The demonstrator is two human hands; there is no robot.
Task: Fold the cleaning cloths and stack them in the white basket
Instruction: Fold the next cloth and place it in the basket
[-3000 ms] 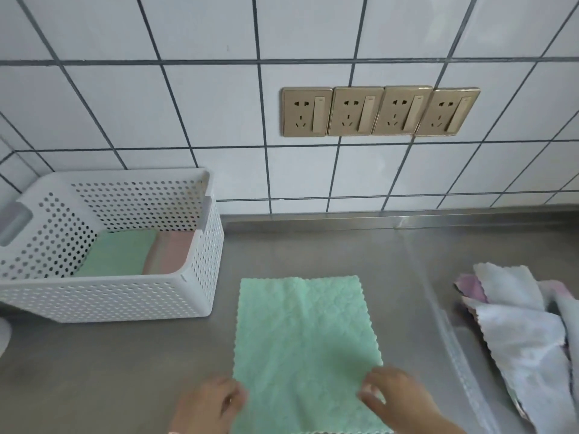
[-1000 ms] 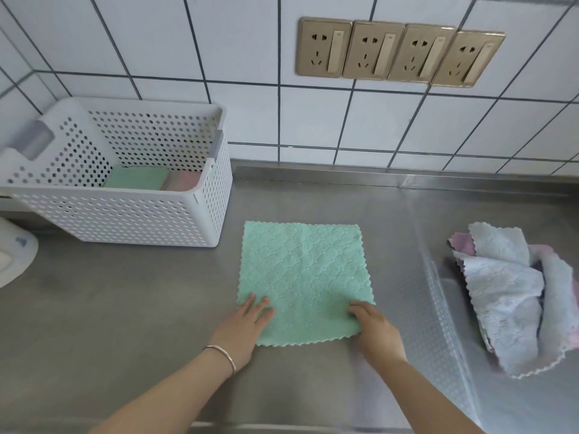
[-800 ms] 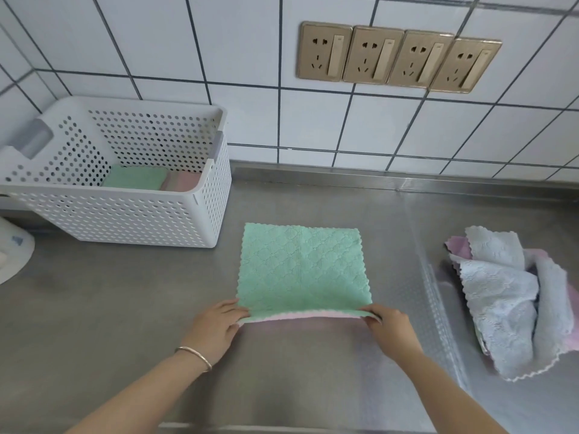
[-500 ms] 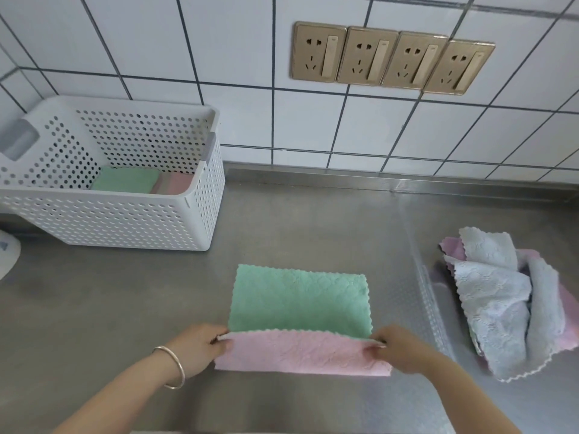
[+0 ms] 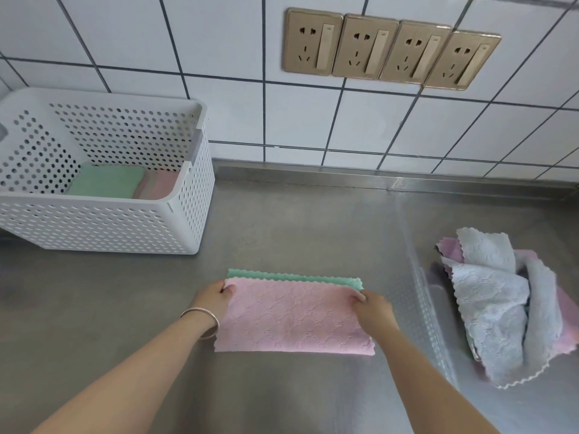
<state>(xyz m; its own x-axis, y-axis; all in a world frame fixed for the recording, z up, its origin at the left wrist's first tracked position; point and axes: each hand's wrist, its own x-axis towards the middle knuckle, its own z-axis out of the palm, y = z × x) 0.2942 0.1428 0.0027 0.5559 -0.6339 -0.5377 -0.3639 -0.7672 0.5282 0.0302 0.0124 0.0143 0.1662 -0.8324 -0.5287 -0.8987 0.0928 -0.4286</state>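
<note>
White glossy square wall tiles (image 5: 225,42) with dark grey grout cover the back wall. Four gold-toned wall socket plates (image 5: 391,48) sit edge to edge in a row on the upper right, each with socket holes on the left and a tall rocker switch on the right; the row tilts down to the right in this wide-angle view. Brushed stainless steel countertop (image 5: 297,220) fills the lower part, meeting the tiles at a low raised steel lip (image 5: 376,177). A strip of textured, dimpled steel (image 5: 429,308) runs front to back on the right. Even, soft daylight-like lighting, faint reflections on the steel.
</note>
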